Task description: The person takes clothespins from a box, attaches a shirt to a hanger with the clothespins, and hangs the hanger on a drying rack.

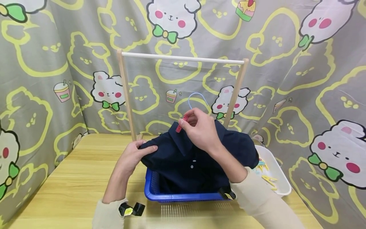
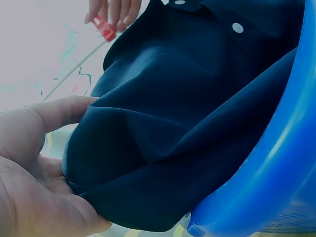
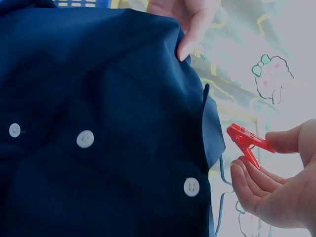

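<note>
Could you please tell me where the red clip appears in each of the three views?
Head: red clip near the centre, pinched in the right hand.
Left wrist: red clip near the top edge, left of centre.
Right wrist: red clip right of centre, slightly below mid-height.
Shared landmark: the navy shirt with white buttons.

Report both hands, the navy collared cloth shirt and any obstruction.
Left hand pinching edge of shirt. Right hand pinching red plastic clothespin, apart from collar. Shirt partly inside blue plastic basket. Right forearm partly hides shirt front from head camera.
</note>
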The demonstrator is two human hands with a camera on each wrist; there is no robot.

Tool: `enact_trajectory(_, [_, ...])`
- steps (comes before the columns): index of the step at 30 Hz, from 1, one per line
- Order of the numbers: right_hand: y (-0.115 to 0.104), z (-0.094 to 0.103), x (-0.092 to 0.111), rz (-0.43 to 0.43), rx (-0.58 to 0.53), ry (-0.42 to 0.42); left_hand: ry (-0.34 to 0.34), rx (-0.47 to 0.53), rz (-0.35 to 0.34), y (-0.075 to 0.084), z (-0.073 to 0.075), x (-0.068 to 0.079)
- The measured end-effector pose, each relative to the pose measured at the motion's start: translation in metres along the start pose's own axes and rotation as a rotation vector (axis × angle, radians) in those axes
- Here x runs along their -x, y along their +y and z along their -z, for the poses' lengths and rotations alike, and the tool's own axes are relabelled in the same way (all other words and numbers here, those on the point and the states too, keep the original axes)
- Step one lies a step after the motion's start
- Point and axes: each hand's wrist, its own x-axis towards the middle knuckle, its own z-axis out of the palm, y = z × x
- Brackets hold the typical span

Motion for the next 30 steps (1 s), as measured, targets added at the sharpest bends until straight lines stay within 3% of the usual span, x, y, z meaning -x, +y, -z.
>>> enact_trajectory(16, [-0.013, -0.017, -0.009, 0.093, 0.014, -0.041, -0.002, -0.009, -0.007, 0.001, 0.001, 0.001])
enact_trajectory(30, [-0.020, -0.024, -0.018, 0.076, 0.013, -0.070, -0.014, -0.013, -0.013, 0.001, 0.001, 0.002])
